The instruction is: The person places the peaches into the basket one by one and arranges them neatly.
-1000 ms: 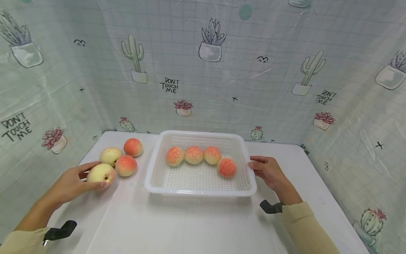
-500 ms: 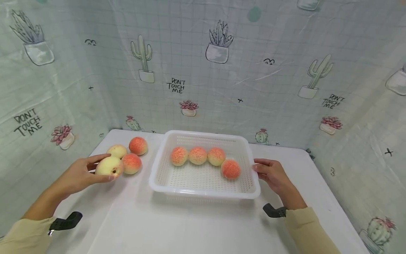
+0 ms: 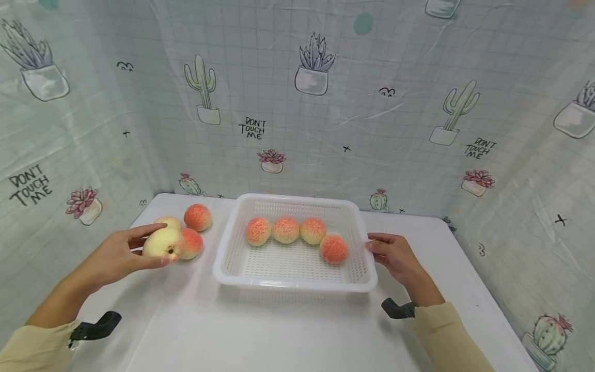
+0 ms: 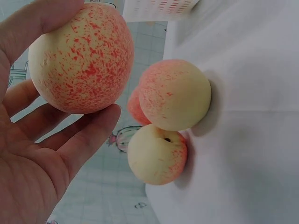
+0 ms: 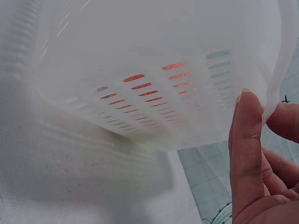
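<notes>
My left hand grips a pale yellow peach with red speckles, thumb on the near side and fingers behind. The left wrist view shows this peach raised off the table. Just beyond it sit three more: a red-orange peach, another red-orange peach and a yellow peach, partly hidden. At the right end of a white perforated plastic basket, my right hand pinches the rim between thumb and fingers. Inside the basket are several peaches, a row of them and one nearer.
A white cloth covers the table. Around its back and sides hangs a pale green curtain printed with cacti. Black wrist cameras are strapped to both forearms.
My left hand has lifted the yellow peach and carried it a little to the right, so it now covers part of the peaches behind. The right hand stays on the basket rim.
</notes>
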Demonstrator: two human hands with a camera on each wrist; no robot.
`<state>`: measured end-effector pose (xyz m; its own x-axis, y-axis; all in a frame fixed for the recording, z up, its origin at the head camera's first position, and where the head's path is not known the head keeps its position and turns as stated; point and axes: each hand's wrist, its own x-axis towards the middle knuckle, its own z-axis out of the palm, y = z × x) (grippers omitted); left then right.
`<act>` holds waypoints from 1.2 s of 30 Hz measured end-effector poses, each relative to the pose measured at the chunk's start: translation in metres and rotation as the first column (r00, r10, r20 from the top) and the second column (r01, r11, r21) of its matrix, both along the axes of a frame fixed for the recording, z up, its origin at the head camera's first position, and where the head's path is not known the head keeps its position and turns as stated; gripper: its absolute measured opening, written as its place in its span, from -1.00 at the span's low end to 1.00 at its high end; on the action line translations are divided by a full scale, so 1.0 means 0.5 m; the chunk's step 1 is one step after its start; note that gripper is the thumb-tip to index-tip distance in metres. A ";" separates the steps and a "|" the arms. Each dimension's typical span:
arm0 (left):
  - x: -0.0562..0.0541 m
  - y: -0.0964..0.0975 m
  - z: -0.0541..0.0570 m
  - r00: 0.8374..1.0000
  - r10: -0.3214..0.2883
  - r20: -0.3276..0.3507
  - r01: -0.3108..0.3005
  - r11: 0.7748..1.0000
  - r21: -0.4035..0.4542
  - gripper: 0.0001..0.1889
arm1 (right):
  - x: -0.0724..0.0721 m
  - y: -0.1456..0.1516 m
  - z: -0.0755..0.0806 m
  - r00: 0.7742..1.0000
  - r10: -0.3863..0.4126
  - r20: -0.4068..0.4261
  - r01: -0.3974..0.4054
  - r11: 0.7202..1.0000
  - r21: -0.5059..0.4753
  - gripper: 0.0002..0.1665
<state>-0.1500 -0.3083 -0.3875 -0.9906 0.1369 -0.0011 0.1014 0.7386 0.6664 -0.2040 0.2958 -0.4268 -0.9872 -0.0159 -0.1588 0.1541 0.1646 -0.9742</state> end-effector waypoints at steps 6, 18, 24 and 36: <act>0.000 0.014 0.022 0.999 -0.032 -0.040 0.033 0.999 0.033 -0.04 | 0.001 -0.003 0.003 1.000 -0.001 0.006 0.001 1.000 -0.010 -0.34; -0.009 0.057 0.054 0.996 -0.075 -0.051 0.077 0.996 0.047 -0.09 | 0.002 -0.002 0.003 1.000 -0.002 0.002 0.002 1.000 -0.022 -0.34; -0.016 0.078 0.070 0.993 -0.103 -0.054 0.107 0.993 0.057 -0.12 | 0.003 -0.003 0.005 1.000 -0.005 0.006 0.005 1.000 -0.029 -0.34; -0.033 0.120 0.096 0.986 -0.158 -0.057 0.161 0.985 0.063 -0.10 | 0.000 -0.002 0.001 1.000 -0.012 0.010 0.013 1.000 -0.028 -0.34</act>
